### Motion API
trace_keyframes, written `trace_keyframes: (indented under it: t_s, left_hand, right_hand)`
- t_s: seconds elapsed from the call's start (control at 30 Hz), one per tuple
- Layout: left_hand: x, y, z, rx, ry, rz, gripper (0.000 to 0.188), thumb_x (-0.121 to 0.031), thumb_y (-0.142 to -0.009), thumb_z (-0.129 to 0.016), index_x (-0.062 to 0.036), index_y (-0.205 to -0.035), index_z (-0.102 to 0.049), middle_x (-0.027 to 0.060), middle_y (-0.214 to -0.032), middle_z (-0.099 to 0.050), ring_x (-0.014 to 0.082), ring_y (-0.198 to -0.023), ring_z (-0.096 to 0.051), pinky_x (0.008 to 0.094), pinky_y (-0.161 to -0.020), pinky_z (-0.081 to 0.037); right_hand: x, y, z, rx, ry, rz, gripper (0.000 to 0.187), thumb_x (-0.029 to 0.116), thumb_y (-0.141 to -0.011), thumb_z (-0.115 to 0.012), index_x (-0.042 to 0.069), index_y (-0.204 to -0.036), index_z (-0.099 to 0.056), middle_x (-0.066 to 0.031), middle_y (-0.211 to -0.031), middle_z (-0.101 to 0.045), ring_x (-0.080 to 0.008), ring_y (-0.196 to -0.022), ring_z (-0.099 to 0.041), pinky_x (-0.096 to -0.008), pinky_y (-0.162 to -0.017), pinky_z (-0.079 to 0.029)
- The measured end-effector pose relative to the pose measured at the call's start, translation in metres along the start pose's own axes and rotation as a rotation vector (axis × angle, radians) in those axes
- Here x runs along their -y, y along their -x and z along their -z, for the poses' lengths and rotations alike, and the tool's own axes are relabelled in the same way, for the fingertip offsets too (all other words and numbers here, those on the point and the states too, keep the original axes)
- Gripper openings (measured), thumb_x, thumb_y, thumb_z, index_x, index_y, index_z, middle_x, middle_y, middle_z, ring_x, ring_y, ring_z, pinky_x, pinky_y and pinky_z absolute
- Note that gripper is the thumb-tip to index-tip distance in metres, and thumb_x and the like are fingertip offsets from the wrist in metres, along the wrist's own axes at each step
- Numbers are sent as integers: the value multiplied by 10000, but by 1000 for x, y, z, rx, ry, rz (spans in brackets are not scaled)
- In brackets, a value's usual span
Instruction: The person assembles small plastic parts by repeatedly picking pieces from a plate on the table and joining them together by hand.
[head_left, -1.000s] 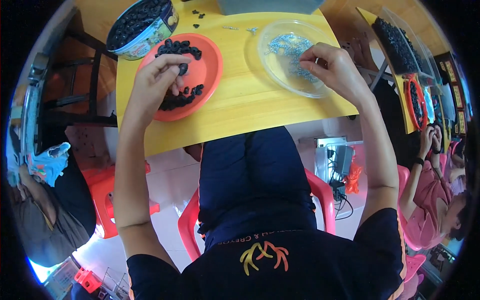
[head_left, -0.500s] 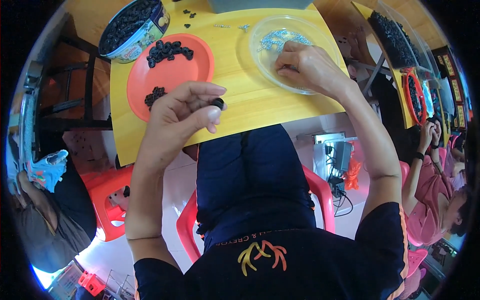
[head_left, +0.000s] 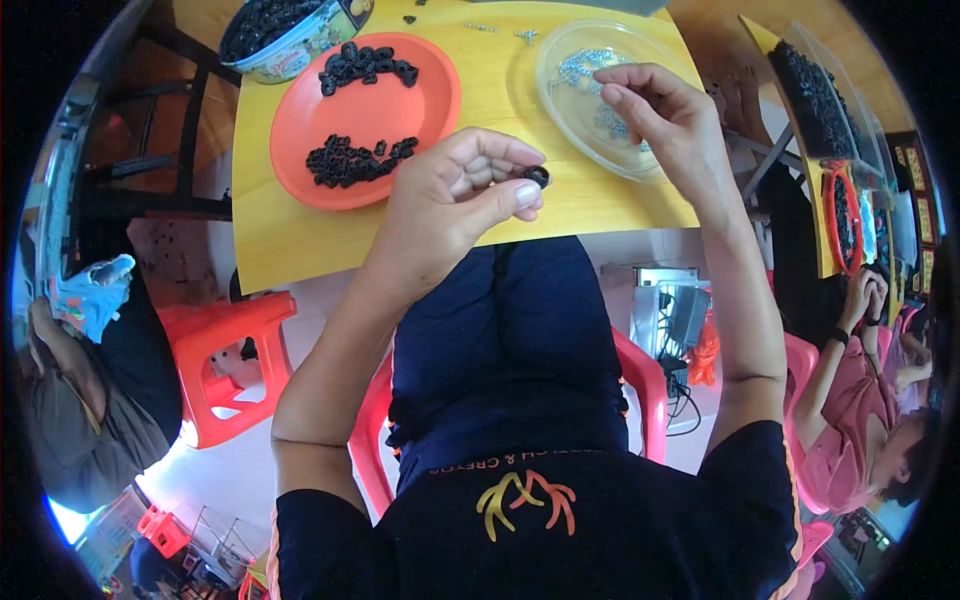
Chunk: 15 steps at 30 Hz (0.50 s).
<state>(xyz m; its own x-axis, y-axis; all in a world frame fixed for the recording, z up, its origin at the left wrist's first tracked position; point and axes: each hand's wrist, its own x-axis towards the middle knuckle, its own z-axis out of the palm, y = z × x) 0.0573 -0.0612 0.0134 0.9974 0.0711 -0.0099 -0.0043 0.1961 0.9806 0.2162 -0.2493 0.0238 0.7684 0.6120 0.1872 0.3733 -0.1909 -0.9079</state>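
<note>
Left hand (head_left: 450, 195) now farther from red plate (head_left: 365, 112); black piece (head_left: 538, 176) in grip

The person wears a very dark navy shirt (head_left: 620, 540), nearly black. Its left sleeve (head_left: 318, 540) and right sleeve (head_left: 745, 475) are short, ending above the elbows, with thin orange piping (head_left: 796, 500) along the outer edges. Across the shirt sits an emblem of two curved, branching strokes, fanned like spread fingers: a yellow mark (head_left: 490, 495) on the left, an orange-red mark (head_left: 562, 494) on the right. Beyond it, on the far side, runs a bent row of small reddish letters (head_left: 510, 461). The trousers (head_left: 497, 350) are dark navy, with soft creases. Forearms and hands are bare.
</note>
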Motion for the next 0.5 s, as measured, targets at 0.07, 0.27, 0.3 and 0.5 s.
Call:
trace_keyframes:
  t_s: [0.07,0.27,0.3,0.5]
  left_hand:
    - [1,-1,-2,-13,13,-5,201,-7,-866,-641,16,-1057,-580,114,-962,-660,155,-836,-641,285,-773,-525]
    - [-3,-1,-9,-37,29,-19,195,-20,-875,-641,13,-1057,-581,95,-937,-660,145,-833,-640,271,-777,-515]
    - [-4,0,-9,-41,32,-15,196,-22,-875,-642,12,-1058,-580,90,-931,-660,143,-831,-640,269,-778,-513]
    - [-1,0,-6,-42,54,-45,188,-27,-886,-634,18,-1060,-576,89,-931,-662,144,-827,-649,269,-775,-519]
  right_hand:
    - [9,9,-10,62,-277,-63,174,123,-887,-662,14,-1022,-681,-5,-841,-651,-39,-640,-514,-194,-564,-404]
    - [27,31,-31,159,-437,-137,176,113,-890,-663,13,-1035,-667,-10,-807,-640,-48,-616,-511,-198,-552,-405]
    - [26,31,-32,157,-457,-139,181,107,-888,-665,10,-1041,-663,-12,-796,-640,-47,-618,-512,-197,-546,-403]
    - [33,33,-36,137,-477,-126,174,97,-886,-667,6,-1034,-660,-1,-780,-640,-41,-633,-518,-190,-558,-402]
